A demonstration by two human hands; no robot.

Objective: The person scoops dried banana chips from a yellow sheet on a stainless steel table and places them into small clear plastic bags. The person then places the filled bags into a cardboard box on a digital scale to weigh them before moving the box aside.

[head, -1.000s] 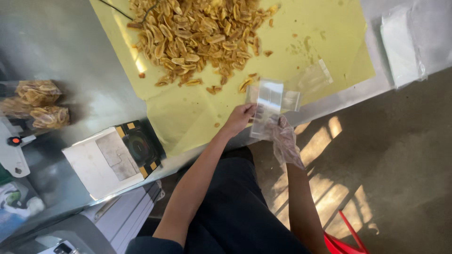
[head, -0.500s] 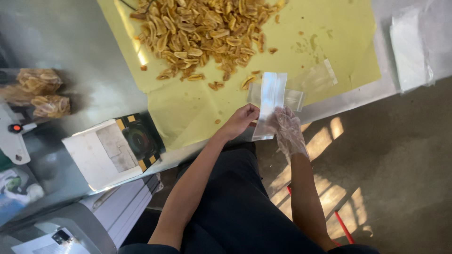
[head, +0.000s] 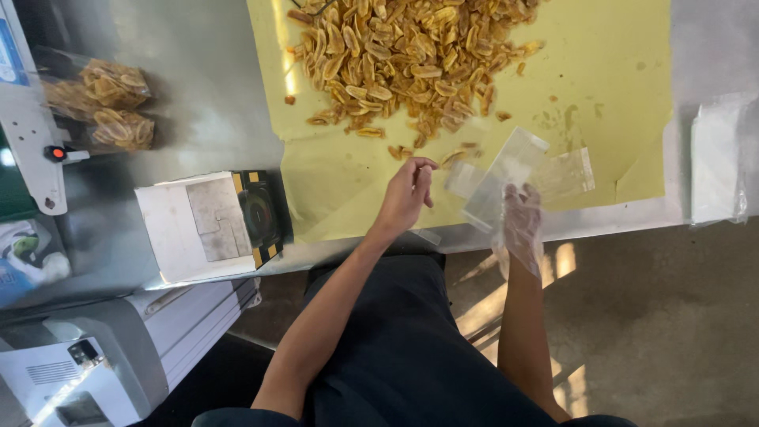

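A big heap of yellow-brown fried chips [head: 411, 59] lies on a yellow sheet [head: 617, 71] spread over a steel table. My right hand [head: 522, 225], in a loose clear plastic glove, holds a small empty clear bag [head: 506, 174] at the sheet's near edge. My left hand [head: 407, 194] is bare, its fingers apart, just left of the bag and below a few stray chips [head: 399, 150]. It holds nothing. Another flat clear bag [head: 565, 172] lies on the sheet to the right.
Two filled bags of chips [head: 111, 103] lie at the far left of the table. A small scale with a white platform [head: 207, 225] sits at the table's near edge. A stack of clear bags [head: 715, 158] lies at the right. White machines [head: 95, 356] stand lower left.
My left hand has let go of the clear bag and moved left. My right hand now holds the bag alone, tilted to the upper right.
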